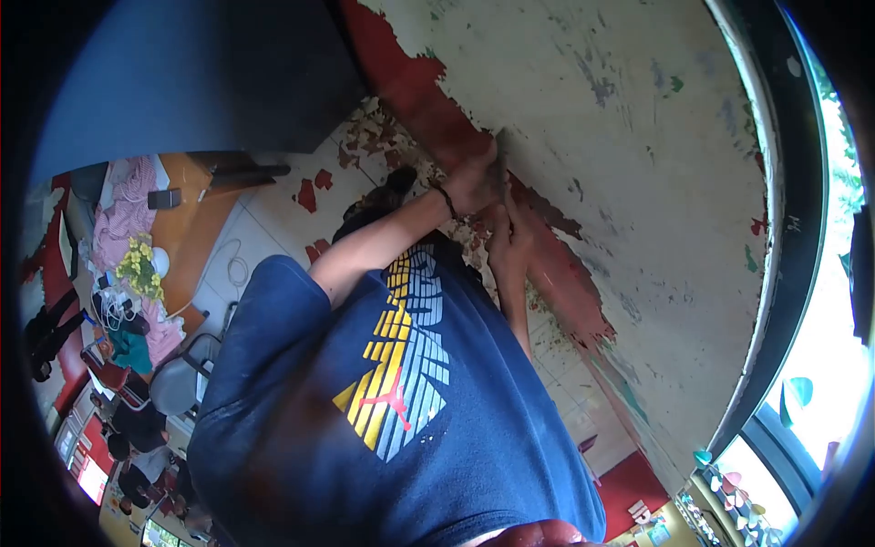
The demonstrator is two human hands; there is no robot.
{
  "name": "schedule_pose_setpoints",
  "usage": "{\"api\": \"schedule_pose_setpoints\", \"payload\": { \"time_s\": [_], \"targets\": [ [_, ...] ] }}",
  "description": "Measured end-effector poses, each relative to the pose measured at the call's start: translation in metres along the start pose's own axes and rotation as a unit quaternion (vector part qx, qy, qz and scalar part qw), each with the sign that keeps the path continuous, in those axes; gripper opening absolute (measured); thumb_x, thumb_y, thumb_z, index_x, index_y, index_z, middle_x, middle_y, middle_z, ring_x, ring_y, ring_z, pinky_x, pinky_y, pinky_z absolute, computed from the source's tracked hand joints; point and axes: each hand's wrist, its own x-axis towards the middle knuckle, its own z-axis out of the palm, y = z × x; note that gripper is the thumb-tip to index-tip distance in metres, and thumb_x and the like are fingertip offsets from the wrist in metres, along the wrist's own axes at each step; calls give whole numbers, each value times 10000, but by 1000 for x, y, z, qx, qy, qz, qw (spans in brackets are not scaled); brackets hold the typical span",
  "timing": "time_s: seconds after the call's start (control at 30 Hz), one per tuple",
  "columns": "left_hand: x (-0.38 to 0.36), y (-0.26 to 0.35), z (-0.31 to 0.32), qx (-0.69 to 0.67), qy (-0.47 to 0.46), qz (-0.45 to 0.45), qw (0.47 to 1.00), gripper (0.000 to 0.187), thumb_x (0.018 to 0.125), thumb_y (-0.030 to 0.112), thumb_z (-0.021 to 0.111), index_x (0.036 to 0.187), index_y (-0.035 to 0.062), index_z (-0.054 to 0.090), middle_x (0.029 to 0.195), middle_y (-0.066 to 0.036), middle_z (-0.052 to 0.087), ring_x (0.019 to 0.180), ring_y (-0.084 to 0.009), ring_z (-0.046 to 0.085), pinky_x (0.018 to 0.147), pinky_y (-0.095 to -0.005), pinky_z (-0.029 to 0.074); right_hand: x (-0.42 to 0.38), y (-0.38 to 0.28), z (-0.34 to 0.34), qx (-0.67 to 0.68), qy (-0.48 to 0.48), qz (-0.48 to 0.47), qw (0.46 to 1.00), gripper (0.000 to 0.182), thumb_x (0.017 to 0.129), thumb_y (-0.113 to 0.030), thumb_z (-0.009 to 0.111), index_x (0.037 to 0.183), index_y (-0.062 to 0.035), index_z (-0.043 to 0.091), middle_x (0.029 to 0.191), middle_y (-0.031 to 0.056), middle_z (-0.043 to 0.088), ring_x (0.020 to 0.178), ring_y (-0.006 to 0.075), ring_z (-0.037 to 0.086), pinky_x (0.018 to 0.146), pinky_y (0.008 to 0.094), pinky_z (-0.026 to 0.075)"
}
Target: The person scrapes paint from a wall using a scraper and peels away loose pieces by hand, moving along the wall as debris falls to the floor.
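While the scraper [499, 157] sits edge-on against the wall [638, 182], only a thin dark sliver of it shows above the knuckles, right at the border where red paint [428, 100] gives way to the pale scraped coat. The left hand [469, 185], a dark band on its wrist, is clenched around the scraper's lower part and covers it completely. The right hand [510, 242] is just below, fingers curled and pressed to the wall, touching the left hand; whether it also grips the handle I cannot tell. The wall itself is blotchy, off-white with grey and green flecks, and a ragged red strip runs down it past both hands. A blue T-shirt [392, 428] fills the lower middle and blocks much of the floor. Beyond it, white floor tiles [273, 219] are littered with red paint flakes [308, 193]. Further left stands an orange table [196, 228], with a phone [164, 198], yellow flowers [138, 260] and pink cloth [128, 205] close by, all small and warped by the lens. A bright window [838, 301] curves down the right edge, washed out
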Motion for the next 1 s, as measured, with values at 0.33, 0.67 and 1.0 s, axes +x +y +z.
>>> {"api": "schedule_pose_setpoints", "payload": {
  "time_s": [0.33, 0.67, 1.0],
  "targets": [
    [14, 25, -28, -61, 21, 45, 997, 288, 940, 442, 505, 916, 155, 516, 758, 37, 488, 721, -106, 494, 721, -279, 438, 27, 9, 18, 34, -46, -149, 987, 380, 953, -68, 418, 1321, 10, 463, 1282, 148, 566, 1081, 192, 556, 922, 272, 413],
    [5, 75, -24, -26, 42, 65, 997, 343, 929, 480, 506, 900, 139, 528, 779, 8, 495, 721, -151, 487, 733, -331, 430, 42, -26, 47, 4, -19, -156, 988, 379, 955, -72, 443, 1330, -32, 483, 1118, 118, 649, 810, 107, 545, 743, 257, 463],
    [-9, 70, 29, 20, 59, 90, 994, 339, 939, 470, 494, 895, 137, 541, 773, 11, 504, 721, -140, 501, 727, -333, 440, 41, -29, 29, 39, -34, -183, 982, 386, 965, -75, 428, 1339, 23, 444, 1338, 143, 517, 1163, 140, 489, 947, 233, 368]
  ]
}}
